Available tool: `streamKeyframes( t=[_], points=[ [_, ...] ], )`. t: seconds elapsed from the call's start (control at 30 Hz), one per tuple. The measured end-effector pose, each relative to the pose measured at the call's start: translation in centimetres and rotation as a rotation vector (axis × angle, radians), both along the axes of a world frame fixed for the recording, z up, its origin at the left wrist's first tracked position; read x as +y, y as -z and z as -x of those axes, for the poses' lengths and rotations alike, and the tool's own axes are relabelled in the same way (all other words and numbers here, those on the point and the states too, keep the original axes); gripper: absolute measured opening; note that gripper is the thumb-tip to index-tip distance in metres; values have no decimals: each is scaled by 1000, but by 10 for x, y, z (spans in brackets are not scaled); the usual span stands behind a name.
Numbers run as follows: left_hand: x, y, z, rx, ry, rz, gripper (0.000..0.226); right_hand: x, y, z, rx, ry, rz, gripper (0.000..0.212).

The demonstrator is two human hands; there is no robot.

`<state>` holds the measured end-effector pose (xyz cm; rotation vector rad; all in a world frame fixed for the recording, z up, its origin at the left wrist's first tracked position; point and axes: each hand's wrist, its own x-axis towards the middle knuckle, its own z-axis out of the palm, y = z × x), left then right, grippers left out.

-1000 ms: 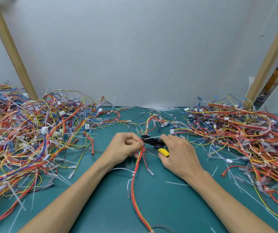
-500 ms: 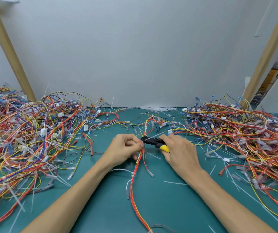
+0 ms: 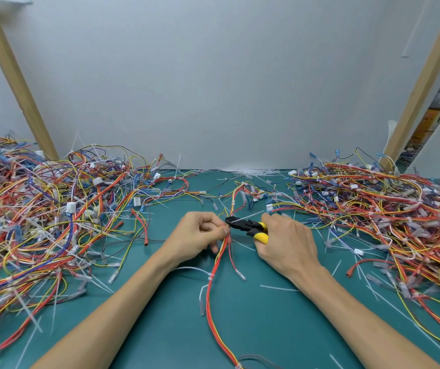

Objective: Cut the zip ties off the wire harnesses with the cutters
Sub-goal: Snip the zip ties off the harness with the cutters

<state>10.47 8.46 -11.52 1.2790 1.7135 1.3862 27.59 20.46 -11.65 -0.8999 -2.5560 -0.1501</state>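
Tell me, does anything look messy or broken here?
Yes, it's messy. White zip-tie scraps lie strewn all over the green mat, and the left wire heap and right wire heap are big tangles. It looks like leftovers from cutting. Nothing looks broken.

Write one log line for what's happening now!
left hand pinches harness | right hand grips cutters | cutters' tip at harness beside left hand

On the green mat [image 3: 253, 328], the left hand [image 3: 198, 233] pinches a red-and-yellow harness [image 3: 217, 262] while the right hand [image 3: 284, 243] grips yellow-handled cutters [image 3: 248, 226] at it.
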Motion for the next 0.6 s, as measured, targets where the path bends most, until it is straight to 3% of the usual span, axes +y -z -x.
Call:
streamKeyframes(
  t=[0.6],
  points=[
    [-1, -2, -1, 12, 27, 29, 11, 3, 1, -1, -6, 6, 16, 28]
  ],
)
